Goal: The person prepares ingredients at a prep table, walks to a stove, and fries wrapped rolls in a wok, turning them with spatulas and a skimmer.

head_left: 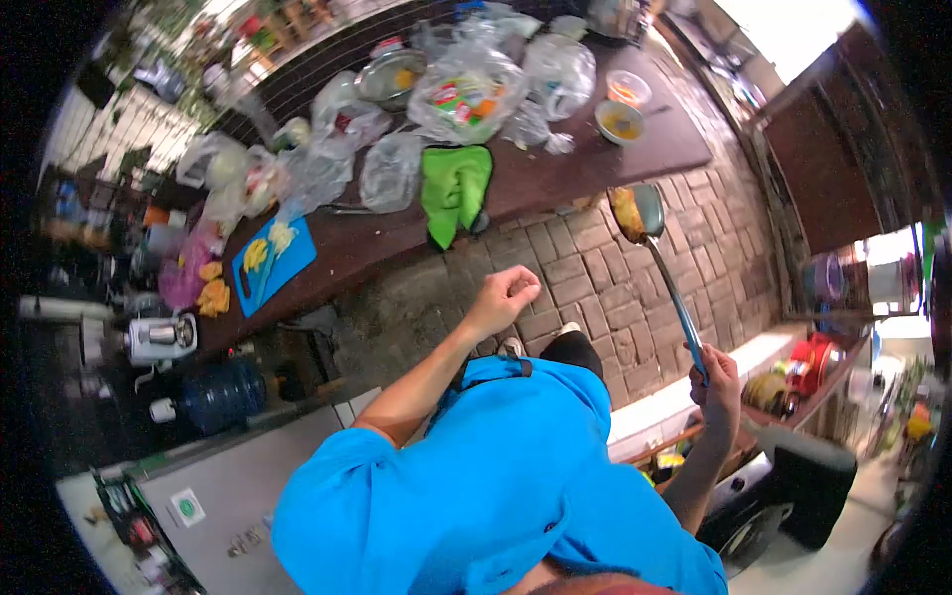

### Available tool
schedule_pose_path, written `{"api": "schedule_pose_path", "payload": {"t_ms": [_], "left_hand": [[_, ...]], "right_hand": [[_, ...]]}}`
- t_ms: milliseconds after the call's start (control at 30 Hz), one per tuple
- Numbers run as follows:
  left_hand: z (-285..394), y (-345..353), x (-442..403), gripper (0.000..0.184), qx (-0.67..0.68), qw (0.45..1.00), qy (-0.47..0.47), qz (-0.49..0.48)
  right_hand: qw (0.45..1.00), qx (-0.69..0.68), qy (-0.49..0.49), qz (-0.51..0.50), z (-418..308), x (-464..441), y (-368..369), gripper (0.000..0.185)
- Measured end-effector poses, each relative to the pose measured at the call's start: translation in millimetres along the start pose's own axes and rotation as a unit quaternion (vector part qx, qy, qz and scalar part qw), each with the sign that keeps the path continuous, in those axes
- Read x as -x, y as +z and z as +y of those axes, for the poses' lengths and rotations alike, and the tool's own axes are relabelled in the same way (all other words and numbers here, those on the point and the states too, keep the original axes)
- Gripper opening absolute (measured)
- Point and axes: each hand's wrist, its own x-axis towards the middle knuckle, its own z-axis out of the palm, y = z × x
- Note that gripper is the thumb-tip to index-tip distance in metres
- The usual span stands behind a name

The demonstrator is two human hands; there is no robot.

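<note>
My right hand [717,382] grips the handle of a long ladle [651,210], held out over the brick floor. A yellow-brown piece of food [626,214] lies in its bowl. My left hand [504,299] hangs in front of my body with the fingers curled in, and nothing shows in it. Beyond it, a green cloth [455,188] drapes over the edge of the dark table [555,183]. The ladle's bowl is near the table's right end, where a small bowl with yellow liquid [621,123] stands.
Several plastic bags [471,94] and a metal bowl [390,79] crowd the table. A blue cutting board [275,263] holds cut pale and yellow food. At lower left are a water bottle [224,394] and a white scale-like device [162,338]. A shelf with a red container [815,362] stands at right.
</note>
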Motion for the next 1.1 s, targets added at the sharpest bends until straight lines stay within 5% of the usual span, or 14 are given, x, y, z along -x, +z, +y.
{"api": "schedule_pose_path", "payload": {"t_ms": [167, 400, 667, 800, 867, 933, 1000, 1033, 1100], "left_hand": [[-29.3, -68.7, -10.3, 0.009, 0.022, 0.959, 0.022, 0.283], [-21.8, -144.6, -5.1, 0.01, -0.098, 0.87, 0.023, 0.483], [-61.3, -316.8, 43.9, 0.018, -0.285, 0.782, -0.03, 0.553], [-87.4, -438.3, 54.4, 0.024, -0.364, 0.696, 0.026, 0.618], [-103.6, -490.7, 50.5, 0.025, -0.36, 0.689, -0.003, 0.629], [-108.8, -531.5, 46.3, 0.023, -0.361, 0.721, 0.01, 0.592], [-122.9, -554.7, 44.5, 0.025, -0.333, 0.756, -0.086, 0.557], [-130.6, -563.9, 42.5, 0.025, -0.276, 0.793, -0.074, 0.538], [-157.8, -580.1, 38.6, 0.026, -0.212, 0.826, -0.023, 0.521]], "right_hand": [[0.993, 0.085, -0.019, -0.079, -36.5, -67.8, 36.0, 0.035], [0.974, 0.172, -0.016, -0.149, -98.1, -147.5, 94.0, 0.036], [0.943, 0.247, -0.026, -0.222, -116.1, -198.2, 228.0, 0.035], [0.939, 0.282, -0.018, -0.198, -107.9, -188.3, 312.8, 0.036], [0.948, 0.281, -0.064, -0.139, -92.0, -184.3, 358.0, 0.034], [0.938, 0.277, -0.076, -0.192, -92.5, -177.5, 407.1, 0.034], [0.93, 0.267, -0.051, -0.247, -90.5, -173.1, 455.9, 0.034], [0.934, 0.291, -0.104, -0.18, -70.8, -183.5, 475.2, 0.035], [0.913, 0.321, -0.106, -0.226, -73.6, -187.6, 510.9, 0.034]]}}
